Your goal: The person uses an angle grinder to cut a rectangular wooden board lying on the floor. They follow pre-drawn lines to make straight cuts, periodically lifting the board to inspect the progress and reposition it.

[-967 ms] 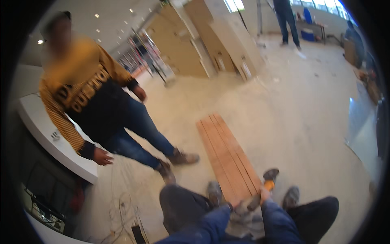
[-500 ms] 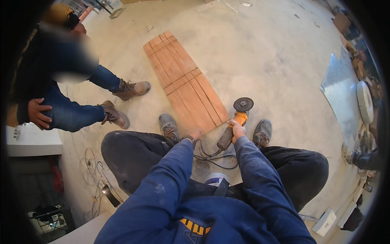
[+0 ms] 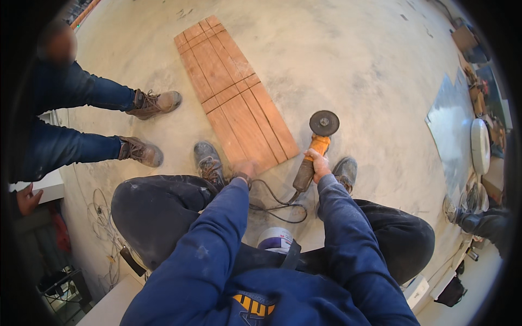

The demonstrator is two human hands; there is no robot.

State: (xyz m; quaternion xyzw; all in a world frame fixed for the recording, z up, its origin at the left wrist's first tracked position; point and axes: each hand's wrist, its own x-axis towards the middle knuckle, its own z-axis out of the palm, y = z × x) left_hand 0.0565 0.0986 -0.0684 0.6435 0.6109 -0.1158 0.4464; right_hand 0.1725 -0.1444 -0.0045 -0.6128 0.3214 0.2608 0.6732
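Observation:
A long reddish-brown wooden board (image 3: 234, 92) lies on the floor, with dark straight lines running along and across its face. My left hand (image 3: 247, 167) is at the board's near end, its fingers smeared by motion. In my right hand (image 3: 317, 162) is an orange and dark angle grinder (image 3: 320, 144), gripped round its body. The grinder's dark round disc (image 3: 324, 123) points away from me, beside the board's near right corner and apart from it. A black cord (image 3: 283, 204) curls from the grinder's rear toward my left wrist.
A white tub (image 3: 275, 239) stands between my legs. To the left are another person's boots (image 3: 155, 103) and a hand (image 3: 28, 199). Loose cables (image 3: 100, 217) lie at lower left. On the right are a metal sheet (image 3: 448, 122), a round white object (image 3: 480, 146) and another person's shoe (image 3: 450, 209).
The whole view has shifted, putting the board farther up and left. The grinder has moved slightly away from the board's corner. The other person's hand has left their thigh.

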